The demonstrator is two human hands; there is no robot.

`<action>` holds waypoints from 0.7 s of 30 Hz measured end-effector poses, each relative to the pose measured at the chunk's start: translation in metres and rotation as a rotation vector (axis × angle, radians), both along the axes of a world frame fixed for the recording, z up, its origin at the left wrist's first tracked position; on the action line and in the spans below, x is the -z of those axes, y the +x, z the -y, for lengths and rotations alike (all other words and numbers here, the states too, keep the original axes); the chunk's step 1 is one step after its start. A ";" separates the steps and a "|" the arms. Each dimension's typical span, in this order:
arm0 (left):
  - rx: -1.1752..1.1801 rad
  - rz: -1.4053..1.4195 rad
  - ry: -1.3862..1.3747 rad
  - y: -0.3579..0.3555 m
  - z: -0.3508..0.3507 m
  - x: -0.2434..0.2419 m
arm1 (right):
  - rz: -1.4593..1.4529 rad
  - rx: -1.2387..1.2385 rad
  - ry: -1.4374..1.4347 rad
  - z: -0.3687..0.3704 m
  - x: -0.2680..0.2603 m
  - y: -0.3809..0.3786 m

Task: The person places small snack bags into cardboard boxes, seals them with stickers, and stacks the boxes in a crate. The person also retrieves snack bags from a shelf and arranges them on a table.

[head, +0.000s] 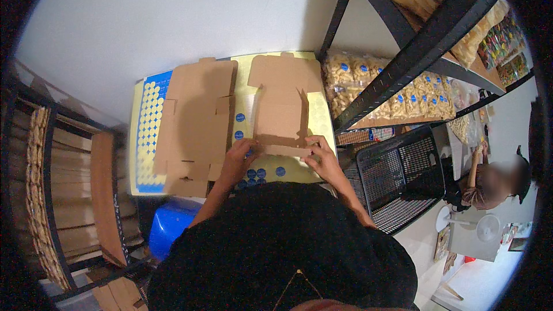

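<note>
A partly folded cardboard box [281, 116] lies before me, its side walls raised and its lid flap spread out toward the wall. My left hand [242, 157] grips the near left corner of this box. At the near right corner, my right hand [322, 159] pinches the front wall between thumb and fingers. Left of it rest flat cardboard box blanks [198, 125]; how many are stacked is unclear. Under the cardboard are yellow sticker backing sheets [293, 172] with a few round blue stickers [280, 171], and a blue sheet [151, 138] with rows of yellow circles.
At right, a metal shelf [389, 65] holds bagged snacks [397, 99] above a black plastic crate [402, 177]. A blue plastic object [173, 226] stands below the table's near left edge. Another rack [103, 190] is at left. Farther right, a person [492, 181] works.
</note>
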State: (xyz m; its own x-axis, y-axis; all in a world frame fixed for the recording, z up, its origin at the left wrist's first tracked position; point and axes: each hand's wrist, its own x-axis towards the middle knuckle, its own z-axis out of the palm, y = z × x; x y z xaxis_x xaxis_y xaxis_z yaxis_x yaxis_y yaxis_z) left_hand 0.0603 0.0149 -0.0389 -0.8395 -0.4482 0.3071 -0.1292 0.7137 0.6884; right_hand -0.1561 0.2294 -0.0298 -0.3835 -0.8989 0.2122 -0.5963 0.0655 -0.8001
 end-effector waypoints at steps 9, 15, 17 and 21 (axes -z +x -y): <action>-0.239 0.059 0.150 -0.012 -0.014 -0.015 | 0.215 0.237 -0.005 0.010 -0.002 0.010; -0.207 0.021 -0.043 -0.014 -0.013 -0.010 | -0.149 0.150 0.038 0.011 -0.010 0.012; -0.158 0.037 -0.208 -0.014 -0.012 -0.006 | -0.350 0.188 0.071 0.012 -0.013 0.016; -0.099 0.067 -0.362 -0.014 -0.016 0.000 | -0.308 0.225 0.088 0.017 -0.016 0.029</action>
